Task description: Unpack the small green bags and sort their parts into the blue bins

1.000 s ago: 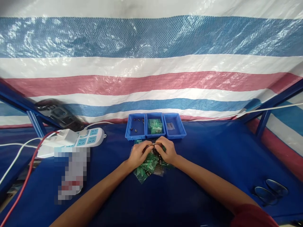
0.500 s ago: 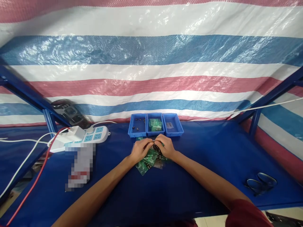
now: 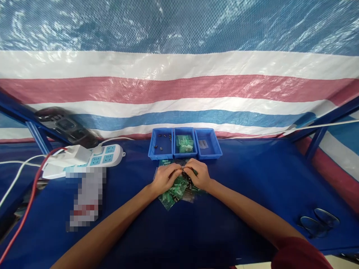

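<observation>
My left hand (image 3: 167, 178) and my right hand (image 3: 199, 175) meet fingertip to fingertip, both closed in a pinch. Whatever is between the fingers is too small to make out. Below them lies a heap of small clear bags (image 3: 177, 190) with green and dark pieces inside, partly hidden by the hands. Just beyond stand three blue trays side by side. The left tray (image 3: 160, 156) holds several small brownish metal pieces, the middle tray (image 3: 185, 154) has green-filled bags (image 3: 185, 143), and the right tray (image 3: 210, 154) contains a clear bag with thin pieces (image 3: 203, 144).
On the left a white power strip (image 3: 112, 158) carries plugs and red and white cables. A blurred-out packet (image 3: 88, 198) lies in front of it. Glasses (image 3: 318, 222) rest at the right. A dark object (image 3: 66, 125) leans at the back left, before the striped sheet (image 3: 179, 89).
The view has tilted down and moved slightly closer, so the trays look larger. Both hands stay together over the bags, with hardly any change in their grip.
</observation>
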`<state>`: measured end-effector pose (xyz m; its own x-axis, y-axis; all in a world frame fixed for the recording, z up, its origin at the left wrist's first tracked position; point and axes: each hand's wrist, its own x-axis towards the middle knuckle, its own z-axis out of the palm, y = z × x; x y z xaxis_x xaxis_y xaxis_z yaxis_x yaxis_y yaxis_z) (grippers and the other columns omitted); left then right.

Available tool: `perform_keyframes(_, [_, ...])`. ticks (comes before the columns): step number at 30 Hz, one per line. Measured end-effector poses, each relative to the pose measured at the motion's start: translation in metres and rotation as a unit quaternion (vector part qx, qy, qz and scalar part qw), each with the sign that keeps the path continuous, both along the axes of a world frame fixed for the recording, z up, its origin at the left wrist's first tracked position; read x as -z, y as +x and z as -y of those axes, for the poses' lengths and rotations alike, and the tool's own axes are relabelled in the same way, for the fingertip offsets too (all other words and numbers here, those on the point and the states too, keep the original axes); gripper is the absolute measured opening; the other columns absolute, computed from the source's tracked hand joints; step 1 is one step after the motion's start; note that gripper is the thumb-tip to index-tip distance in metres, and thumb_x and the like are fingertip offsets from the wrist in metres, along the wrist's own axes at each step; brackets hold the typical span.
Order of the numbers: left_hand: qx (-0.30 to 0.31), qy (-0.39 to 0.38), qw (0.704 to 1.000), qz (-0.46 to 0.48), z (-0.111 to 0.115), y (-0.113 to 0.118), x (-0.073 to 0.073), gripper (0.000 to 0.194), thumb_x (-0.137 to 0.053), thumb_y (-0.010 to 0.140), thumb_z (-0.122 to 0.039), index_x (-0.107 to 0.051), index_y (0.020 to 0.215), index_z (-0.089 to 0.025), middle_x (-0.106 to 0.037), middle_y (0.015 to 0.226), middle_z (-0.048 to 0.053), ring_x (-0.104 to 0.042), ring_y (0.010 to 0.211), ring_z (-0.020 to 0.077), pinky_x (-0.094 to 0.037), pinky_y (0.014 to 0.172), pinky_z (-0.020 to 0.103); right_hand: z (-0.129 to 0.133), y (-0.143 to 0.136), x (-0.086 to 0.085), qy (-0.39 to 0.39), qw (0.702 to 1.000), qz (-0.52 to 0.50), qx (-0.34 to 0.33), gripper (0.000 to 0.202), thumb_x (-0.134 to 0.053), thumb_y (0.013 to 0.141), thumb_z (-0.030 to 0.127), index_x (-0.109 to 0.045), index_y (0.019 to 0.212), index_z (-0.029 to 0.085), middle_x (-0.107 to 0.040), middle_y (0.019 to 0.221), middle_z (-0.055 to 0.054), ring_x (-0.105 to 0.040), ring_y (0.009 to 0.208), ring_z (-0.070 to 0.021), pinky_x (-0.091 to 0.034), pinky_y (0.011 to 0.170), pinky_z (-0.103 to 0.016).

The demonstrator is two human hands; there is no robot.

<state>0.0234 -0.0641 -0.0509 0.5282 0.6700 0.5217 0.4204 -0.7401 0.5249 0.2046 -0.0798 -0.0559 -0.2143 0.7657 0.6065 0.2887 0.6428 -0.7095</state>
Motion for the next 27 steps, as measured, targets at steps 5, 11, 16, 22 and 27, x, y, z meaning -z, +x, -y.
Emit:
perform_keyframes(5, [-0.065,-0.027,0.997,0.015,-0.0005,0.001,-0.0016,0.023,-0.051,0.088,-0.033,-0.056,0.106,-0.02,-0.066,0.078,0.001,-0.059,0.056,0.009,-0.046,0.054,0.019,-0.0016,0.0004,-0.0001,-0.028,0.999,0.009,0.034,0.024,-0.045,0.092,0.032,-0.055,0.075,0.018,-0.052,0.067,-0.003,-0.049,0.059,-0.0144,-0.041,0.056,-0.028])
perform_keyframes(11, [-0.019,0.008,0.999,0.035,-0.001,0.0043,-0.0062,0.021,-0.056,0.086,-0.025,-0.06,0.105,-0.02,-0.068,0.093,0.004,-0.065,0.078,0.0127,-0.051,0.069,0.021,-0.0035,0.0005,0.0001,-0.026,0.999,-0.006,0.035,0.025,-0.043,0.092,0.033,-0.053,0.074,0.018,-0.05,0.065,-0.003,-0.049,0.058,-0.0143,-0.04,0.056,-0.027])
perform_keyframes(16, [-0.054,0.0,0.997,0.047,0.0,0.004,-0.0083,0.018,-0.049,0.09,-0.028,-0.063,0.097,-0.019,-0.069,0.085,0.004,-0.065,0.075,0.0133,-0.051,0.067,0.022,-0.0043,-0.0021,0.0027,-0.008,1.0,0.01,0.023,0.028,-0.045,0.091,0.039,-0.052,0.073,0.018,-0.047,0.062,-0.001,-0.044,0.053,-0.0127,-0.037,0.051,-0.026])
perform_keyframes(22, [-0.091,-0.017,0.995,0.045,0.0002,0.0012,-0.0071,0.024,-0.047,0.091,-0.035,-0.063,0.089,-0.017,-0.069,0.077,0.003,-0.064,0.065,0.0127,-0.05,0.062,0.022,-0.0039,-0.0049,0.0023,0.03,0.999,0.02,0.025,0.027,-0.047,0.091,0.037,-0.053,0.072,0.018,-0.048,0.061,0.0,-0.045,0.053,-0.0124,-0.037,0.052,-0.025])
perform_keyframes(27, [-0.096,-0.001,0.994,0.048,0.0017,-0.0001,-0.007,0.025,-0.047,0.09,-0.036,-0.063,0.087,-0.017,-0.068,0.075,0.003,-0.063,0.064,0.0125,-0.049,0.061,0.022,-0.0016,-0.0049,-0.0004,0.026,0.999,0.02,0.027,0.027,-0.041,0.093,0.033,-0.05,0.072,0.018,-0.047,0.063,-0.001,-0.045,0.055,-0.0128,-0.037,0.053,-0.026])
